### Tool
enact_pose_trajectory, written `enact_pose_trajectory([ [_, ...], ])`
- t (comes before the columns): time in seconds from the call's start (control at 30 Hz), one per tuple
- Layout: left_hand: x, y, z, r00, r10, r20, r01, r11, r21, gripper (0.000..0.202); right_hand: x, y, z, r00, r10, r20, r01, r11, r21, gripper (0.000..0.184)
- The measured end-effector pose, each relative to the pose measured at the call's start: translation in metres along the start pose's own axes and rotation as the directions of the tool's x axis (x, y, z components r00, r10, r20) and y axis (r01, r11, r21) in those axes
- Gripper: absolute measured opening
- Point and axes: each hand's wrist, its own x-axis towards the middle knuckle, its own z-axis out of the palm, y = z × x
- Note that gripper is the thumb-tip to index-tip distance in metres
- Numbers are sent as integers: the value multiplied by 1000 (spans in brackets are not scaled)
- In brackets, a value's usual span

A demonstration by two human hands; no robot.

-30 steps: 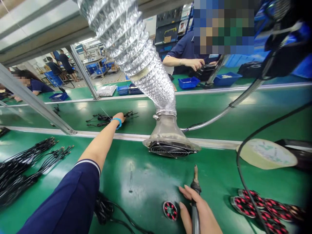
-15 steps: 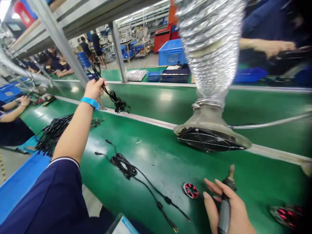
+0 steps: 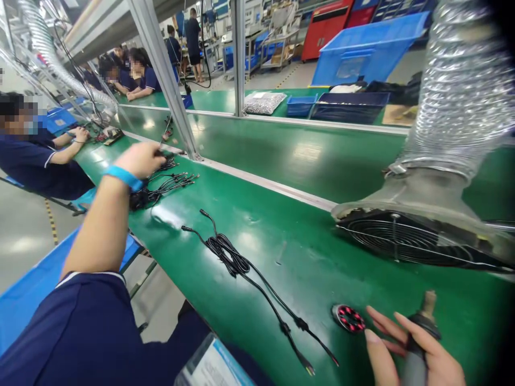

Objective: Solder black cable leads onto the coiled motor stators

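My left hand (image 3: 140, 159), with a blue wristband, is stretched out over a pile of black cables (image 3: 177, 185) with bare ends. Its fingers are curled closed at dark cables, partly hidden and blurred. My right hand (image 3: 426, 348) holds a soldering iron (image 3: 416, 356) with a grey handle, tip pointing away from me. The thumb and index finger stay apart beside a small round part (image 3: 349, 319) with a ring of red segments. Between my hands lie black cables (image 3: 229, 254), coiled in the middle, with plugs at the far ends and stripped wires near me.
A fume hood (image 3: 402, 214) on a silver duct (image 3: 462, 102) hangs low at the right. A metal post (image 3: 164, 80) stands behind the cable pile. Blue bins (image 3: 362, 51) are beyond the divider. A co-worker (image 3: 44, 139) sits at the left of the green bench (image 3: 273, 214).
My left hand has brought the cable bundle down and left to the pile. The view has turned left. My right hand still holds the soldering iron by the round part.
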Motion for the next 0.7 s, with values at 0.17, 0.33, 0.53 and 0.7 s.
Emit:
enact_pose_trajectory([
  [0.17,13,58,106,963,-26,270,29,1000,-6,36,-1,3,-5,999,-35,-17,33,997,-71,60],
  [0.33,8,68,111,967,18,253,-1,998,-68,39,-4,-7,-3,993,-89,-80,80,991,-108,49],
  [0.53,-22,109,59,970,228,85,-216,967,-133,42,-11,-18,7,971,-160,-176,159,987,-22,45],
  [0.7,-88,190,59,332,900,281,-714,435,-549,26,-13,-26,8,958,-205,-201,201,979,-41,38],
])
